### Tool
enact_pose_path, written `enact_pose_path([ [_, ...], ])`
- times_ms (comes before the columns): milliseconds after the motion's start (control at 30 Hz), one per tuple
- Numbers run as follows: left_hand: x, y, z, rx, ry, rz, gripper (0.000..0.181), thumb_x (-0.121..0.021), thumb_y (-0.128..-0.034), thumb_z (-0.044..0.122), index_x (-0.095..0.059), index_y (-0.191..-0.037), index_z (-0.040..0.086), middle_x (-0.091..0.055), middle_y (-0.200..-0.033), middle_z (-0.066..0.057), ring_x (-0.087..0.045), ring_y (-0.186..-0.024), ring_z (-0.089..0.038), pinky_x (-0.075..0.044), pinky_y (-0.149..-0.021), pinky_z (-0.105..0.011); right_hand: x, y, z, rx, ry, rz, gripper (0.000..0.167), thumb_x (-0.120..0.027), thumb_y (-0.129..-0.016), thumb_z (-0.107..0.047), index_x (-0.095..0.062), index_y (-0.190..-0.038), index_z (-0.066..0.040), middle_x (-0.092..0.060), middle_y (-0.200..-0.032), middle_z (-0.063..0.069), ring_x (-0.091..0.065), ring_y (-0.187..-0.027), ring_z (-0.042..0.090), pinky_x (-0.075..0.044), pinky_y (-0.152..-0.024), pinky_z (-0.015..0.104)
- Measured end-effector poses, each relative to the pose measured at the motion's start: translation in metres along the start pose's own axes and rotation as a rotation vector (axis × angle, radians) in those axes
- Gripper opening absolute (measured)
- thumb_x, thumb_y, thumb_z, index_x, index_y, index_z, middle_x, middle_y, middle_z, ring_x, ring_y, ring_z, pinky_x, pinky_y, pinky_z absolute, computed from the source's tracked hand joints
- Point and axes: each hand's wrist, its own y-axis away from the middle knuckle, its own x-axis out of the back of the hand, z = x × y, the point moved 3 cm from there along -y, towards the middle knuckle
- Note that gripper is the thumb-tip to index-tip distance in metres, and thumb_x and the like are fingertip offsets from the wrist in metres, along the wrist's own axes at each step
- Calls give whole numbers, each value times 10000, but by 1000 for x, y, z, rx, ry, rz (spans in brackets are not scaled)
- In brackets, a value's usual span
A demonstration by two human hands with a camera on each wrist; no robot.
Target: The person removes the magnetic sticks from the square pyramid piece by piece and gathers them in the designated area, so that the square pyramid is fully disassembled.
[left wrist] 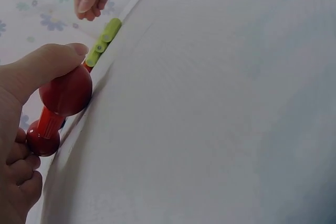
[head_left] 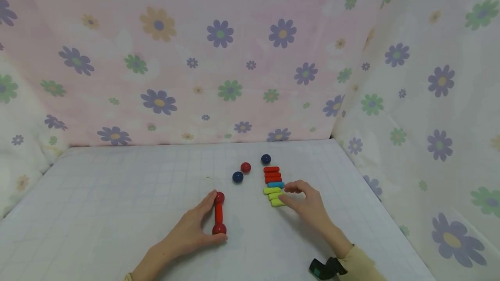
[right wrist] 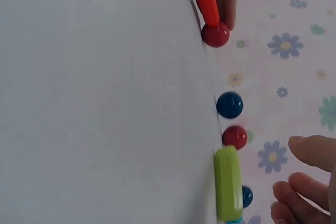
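A red rod (head_left: 218, 214) has a dark red ball (head_left: 219, 229) at its near end and another red ball (head_left: 220, 197) at its far end. My left hand (head_left: 191, 231) holds this piece lengthwise, thumb against the near ball and fingers by the far one. To the right, my right hand (head_left: 310, 207) hovers beside several yellow-green rods (head_left: 272, 190), thumb and fingers apart. Nothing shows between its fingers in the right wrist view; whether the thumb touches a rod cannot be told. A blue rod (head_left: 275, 184) and red rods (head_left: 272, 175) continue the row behind.
Two dark blue balls (head_left: 238, 177) and a loose red ball (head_left: 245, 167) lie left of and behind the rods. White cloth covers the table (head_left: 117, 194). Flowered curtains (head_left: 250, 81) hang at the back and sides. A black strap device (head_left: 326, 269) is on the right wrist.
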Motion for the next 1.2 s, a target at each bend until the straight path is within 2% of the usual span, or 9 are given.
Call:
enact_pose_path([
  [133, -1, 0, 0, -23, -8, 7, 1131, -810, -737, 598, -226, -1602, 162, -245, -1654, 9, -259, -1519, -238, -308, -1179, -536, -19, -5, -27, 50, -45, -59, 230, -785, -875, -238, -712, -1074, -148, -699, -1026, -62, -606, -994, 205, -529, -891, 431],
  [233, -3, 1, -1, -45, -8, 10, 1115, -800, -749, 601, -232, -1601, 159, -247, -1653, 10, -269, -1515, -231, -317, -1176, -527, -43, -8, -44, 75, -64, -122, 237, -777, -883, -231, -712, -1095, -148, -703, -1035, -82, -623, -998, 185, -543, -898, 394],
  [333, -4, 1, -3, -74, 2, 22, 1088, -799, -762, 581, -247, -1597, 156, -255, -1650, 4, -283, -1509, -229, -322, -1172, -526, -71, -13, -59, 82, -71, -222, 295, -742, -912, -289, -694, -1162, -140, -696, -1086, -81, -617, -1031, 156, -543, -907, 344],
  [467, -5, 0, -4, -118, 7, 37, 1043, -804, -781, 532, -271, -1590, 146, -263, -1648, 5, -289, -1503, -214, -319, -1175, -519, -103, -21, -67, 84, -60, -347, 390, -703, -936, -351, -651, -1261, -141, -673, -1183, -55, -599, -1087, 152, -530, -928, 303],
  [600, -5, 1, -4, -141, 6, 30, 1020, -797, -798, 505, -269, -1589, 137, -246, -1652, 21, -281, -1504, -203, -315, -1177, -516, -122, -28, -68, 69, -87, -419, 447, -723, -924, -299, -612, -1336, -162, -653, -1235, -60, -589, -1121, 145, -520, -977, 317],
  [767, -3, 0, -3, -152, 3, 2, 980, -789, -816, 424, -255, -1595, 161, -260, -1643, 63, -315, -1491, -187, -342, -1162, -509, -128, -34, -65, 66, -122, -466, 456, -744, -904, -268, -620, -1342, -240, -659, -1210, -119, -586, -1119, 96, -490, -1028, 348],
  [867, -3, 0, -3, -155, 1, -29, 959, -780, -818, 375, -257, -1596, 174, -302, -1627, 60, -353, -1474, -187, -363, -1148, -507, -127, -33, -61, 82, -122, -468, 425, -743, -904, -274, -644, -1317, -247, -660, -1187, -128, -585, -1111, 82, -487, -1030, 343],
  [1000, -1, 2, -3, -160, -10, -30, 882, -761, -831, 324, -318, -1577, 168, -415, -1572, 22, -419, -1437, -198, -382, -1136, -522, -121, -31, -56, 124, -69, -426, 383, -733, -911, -316, -669, -1275, -217, -657, -1127, -110, -581, -1070, 89, -507, -981, 314],
  [1200, 5, 1, -4, -147, -47, 31, 748, -758, -864, 276, -428, -1529, 187, -538, -1481, -14, -517, -1362, -222, -451, -1083, -523, -105, -24, -49, 137, 20, -322, 288, -765, -879, -362, -683, -1122, -230, -629, -1002, -114, -553, -969, 105, -515, -866, 290],
])
